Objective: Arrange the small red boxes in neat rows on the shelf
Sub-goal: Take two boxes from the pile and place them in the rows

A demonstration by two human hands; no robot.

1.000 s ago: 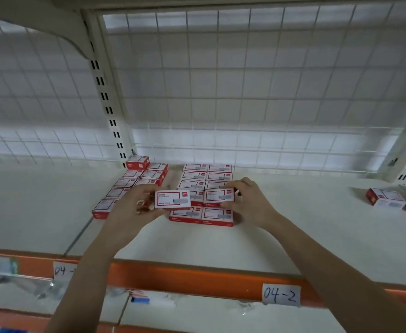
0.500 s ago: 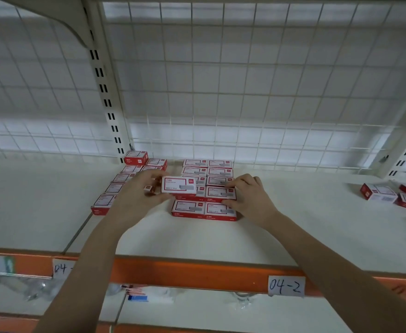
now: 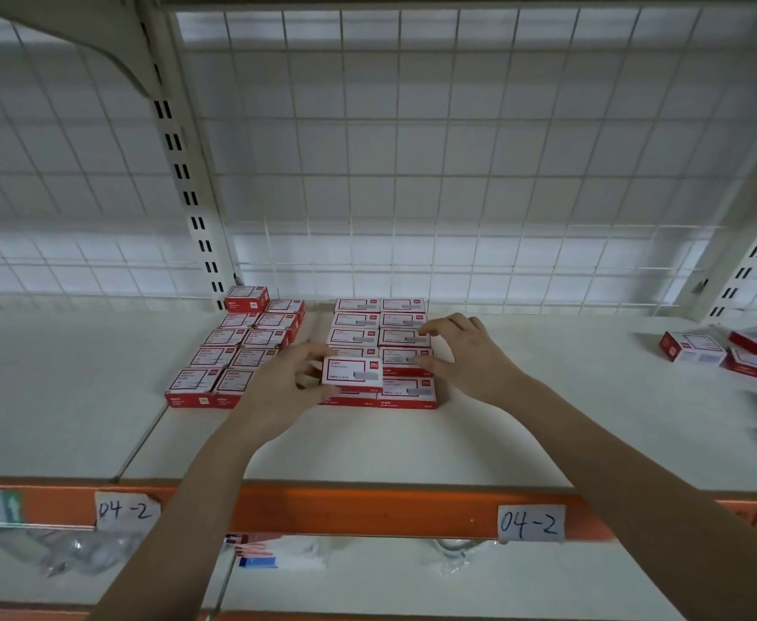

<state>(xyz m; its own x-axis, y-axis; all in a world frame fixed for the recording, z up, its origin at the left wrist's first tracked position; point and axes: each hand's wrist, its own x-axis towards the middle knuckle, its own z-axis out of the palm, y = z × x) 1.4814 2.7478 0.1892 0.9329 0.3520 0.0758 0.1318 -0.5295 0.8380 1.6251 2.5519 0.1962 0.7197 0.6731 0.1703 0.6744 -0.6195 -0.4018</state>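
Small red-and-white boxes lie in two blocks on the white shelf (image 3: pixel 412 445). The middle block (image 3: pixel 381 324) is two columns wide and stacked in front. My left hand (image 3: pixel 284 387) holds one box (image 3: pixel 353 372) by its left end, just above the front left of that block. My right hand (image 3: pixel 466 356) hovers over the right column, thumb and fingers curved around a box (image 3: pixel 405 357) at the block's right side. A second block of boxes (image 3: pixel 242 351) sits to the left, partly hidden by my left hand.
Several loose red boxes (image 3: pixel 726 351) lie at the shelf's right end. A wire grid back panel (image 3: pixel 412 172) and slotted uprights (image 3: pixel 188 186) bound the rear. An orange front beam (image 3: pixel 367 508) carries paper labels reading 04-2 (image 3: pixel 531 524). A lower shelf holds plastic-wrapped items.
My left hand brought the held box rightward and down toward the front left of the middle block. My right hand lifted slightly and opened its fingers over the right column.
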